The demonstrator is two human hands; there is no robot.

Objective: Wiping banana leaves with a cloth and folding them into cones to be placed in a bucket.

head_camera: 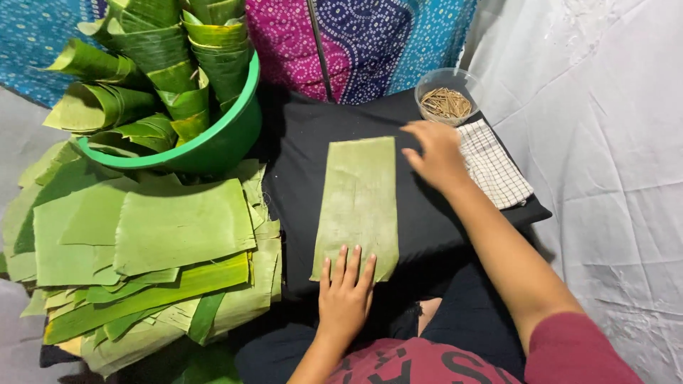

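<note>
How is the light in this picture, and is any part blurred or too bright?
Head view: soft, even light; the white sheet at right looks nearly washed out; the right hand is slightly motion-blurred; the left hand and the banana leaf strip are sharp; dark shadow lies under the leaf stack.

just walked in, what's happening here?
A seated person has one cut banana leaf strip laid flat on a black cushion. The left hand presses its near end; the right hand touches its far right edge. Alongside: a stack of cut leaves and a green tub of rolled leaves.
</note>
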